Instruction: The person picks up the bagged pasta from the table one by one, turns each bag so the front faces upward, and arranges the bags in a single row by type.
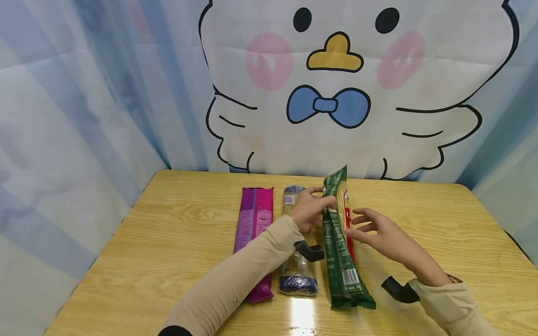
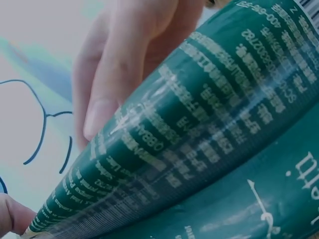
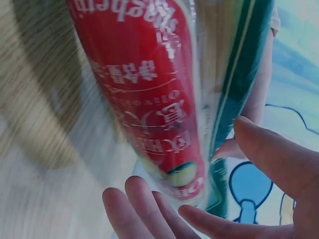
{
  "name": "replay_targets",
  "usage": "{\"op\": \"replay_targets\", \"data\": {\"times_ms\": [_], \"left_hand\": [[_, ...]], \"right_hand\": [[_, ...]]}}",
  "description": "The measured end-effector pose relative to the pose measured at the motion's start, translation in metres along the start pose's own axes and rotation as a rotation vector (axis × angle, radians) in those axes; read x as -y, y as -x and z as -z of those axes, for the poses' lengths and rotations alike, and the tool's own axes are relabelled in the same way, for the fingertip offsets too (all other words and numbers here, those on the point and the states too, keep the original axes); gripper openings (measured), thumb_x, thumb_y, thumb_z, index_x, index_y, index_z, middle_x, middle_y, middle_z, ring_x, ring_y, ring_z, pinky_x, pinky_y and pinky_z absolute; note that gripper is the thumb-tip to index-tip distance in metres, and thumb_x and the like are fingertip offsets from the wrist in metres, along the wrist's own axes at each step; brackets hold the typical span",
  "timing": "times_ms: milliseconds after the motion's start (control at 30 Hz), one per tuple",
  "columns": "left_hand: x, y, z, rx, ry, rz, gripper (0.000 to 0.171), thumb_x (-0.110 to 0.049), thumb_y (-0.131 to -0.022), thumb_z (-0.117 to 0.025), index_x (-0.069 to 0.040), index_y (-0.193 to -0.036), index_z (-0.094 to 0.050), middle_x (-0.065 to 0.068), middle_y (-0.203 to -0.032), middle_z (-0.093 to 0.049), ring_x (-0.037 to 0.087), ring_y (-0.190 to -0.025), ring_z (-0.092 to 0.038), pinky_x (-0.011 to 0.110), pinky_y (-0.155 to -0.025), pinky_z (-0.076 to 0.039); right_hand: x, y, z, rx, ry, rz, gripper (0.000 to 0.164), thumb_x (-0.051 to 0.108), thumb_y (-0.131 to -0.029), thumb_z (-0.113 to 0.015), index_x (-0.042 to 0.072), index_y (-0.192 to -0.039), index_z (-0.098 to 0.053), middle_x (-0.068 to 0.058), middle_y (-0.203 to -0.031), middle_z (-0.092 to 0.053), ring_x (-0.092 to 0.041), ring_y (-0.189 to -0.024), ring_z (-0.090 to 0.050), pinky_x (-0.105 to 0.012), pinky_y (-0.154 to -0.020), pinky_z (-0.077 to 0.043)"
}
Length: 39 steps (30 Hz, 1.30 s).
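A green and red packet of spaghetti (image 1: 340, 261) is tilted on its edge on the table, its top end raised. My left hand (image 1: 310, 210) grips its upper part, the thumb over the green back and the other fingers mostly hidden behind. To its right is my right hand (image 1: 386, 235), fingers spread and thumb close to the packet's red front. In the right wrist view, the red label (image 3: 144, 84) faces the loosely bent fingers; whether they touch it I cannot tell. White print covers the green wrapper (image 2: 199, 109) in the left wrist view.
Under my left forearm lie a clear packet with blue ends (image 1: 297, 283) and, farther left, a purple and pink packet (image 1: 256, 217). The wooden table (image 1: 176, 242) ends at a curtain (image 1: 328, 144) with a cartoon bird.
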State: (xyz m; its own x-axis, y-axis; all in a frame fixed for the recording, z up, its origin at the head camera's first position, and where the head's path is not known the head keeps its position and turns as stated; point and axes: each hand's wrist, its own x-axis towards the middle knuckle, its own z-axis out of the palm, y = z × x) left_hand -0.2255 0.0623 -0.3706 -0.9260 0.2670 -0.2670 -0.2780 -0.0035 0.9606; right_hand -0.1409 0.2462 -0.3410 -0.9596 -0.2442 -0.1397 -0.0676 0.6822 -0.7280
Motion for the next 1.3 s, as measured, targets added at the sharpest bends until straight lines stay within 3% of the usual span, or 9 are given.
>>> {"op": "replay_targets", "data": {"times_ms": [367, 667, 900, 1067, 1300], "left_hand": [[-0.004, 0.001, -0.002, 0.015, 0.056, -0.001, 0.059, -0.014, -0.081, -0.07, -0.017, -0.137, -0.054, 0.003, -0.105, -0.069, 0.016, -0.078, -0.06, 0.03, -0.044, -0.042], [-0.006, 0.001, -0.003, 0.012, 0.086, 0.005, 0.06, -0.013, -0.08, -0.07, -0.017, -0.138, -0.054, 0.002, -0.107, -0.067, 0.019, -0.09, -0.061, 0.032, -0.049, -0.045], [-0.002, 0.0, 0.0, 0.074, 0.161, 0.023, 0.063, -0.014, -0.084, -0.066, -0.014, -0.144, -0.047, 0.008, -0.115, -0.064, 0.023, -0.1, -0.062, 0.034, -0.063, -0.056], [-0.002, -0.001, 0.002, 0.099, 0.162, 0.008, 0.064, -0.016, -0.087, -0.068, -0.016, -0.147, -0.045, 0.008, -0.119, -0.063, 0.024, -0.101, -0.063, 0.041, -0.076, -0.061], [-0.003, -0.003, 0.003, 0.106, 0.156, 0.005, 0.068, -0.016, -0.084, -0.07, -0.017, -0.148, -0.045, 0.007, -0.117, -0.063, 0.024, -0.101, -0.064, 0.041, -0.075, -0.062]], "right_hand": [[-0.015, -0.007, -0.004, 0.145, -0.285, -0.077, 0.079, 0.035, -0.102, -0.056, -0.012, -0.151, -0.016, -0.035, -0.138, -0.047, -0.033, -0.113, -0.064, -0.044, -0.084, -0.061], [-0.019, -0.008, -0.006, 0.228, -0.386, -0.069, 0.068, 0.034, -0.106, -0.046, -0.01, -0.151, -0.02, -0.025, -0.128, -0.059, -0.028, -0.108, -0.064, -0.045, -0.082, -0.061], [-0.016, -0.01, -0.01, 0.132, -0.379, -0.123, 0.072, 0.037, -0.102, -0.054, -0.011, -0.147, -0.024, -0.025, -0.123, -0.062, -0.026, -0.104, -0.066, -0.044, -0.075, -0.062], [-0.013, -0.01, -0.013, 0.065, -0.377, -0.115, 0.07, 0.035, -0.1, -0.059, -0.01, -0.145, -0.03, -0.023, -0.118, -0.066, -0.026, -0.102, -0.068, -0.044, -0.071, -0.063], [-0.011, -0.012, -0.012, 0.031, -0.359, -0.102, 0.065, 0.034, -0.1, -0.061, -0.01, -0.14, -0.035, -0.027, -0.119, -0.065, -0.027, -0.103, -0.068, -0.043, -0.069, -0.063]]}}
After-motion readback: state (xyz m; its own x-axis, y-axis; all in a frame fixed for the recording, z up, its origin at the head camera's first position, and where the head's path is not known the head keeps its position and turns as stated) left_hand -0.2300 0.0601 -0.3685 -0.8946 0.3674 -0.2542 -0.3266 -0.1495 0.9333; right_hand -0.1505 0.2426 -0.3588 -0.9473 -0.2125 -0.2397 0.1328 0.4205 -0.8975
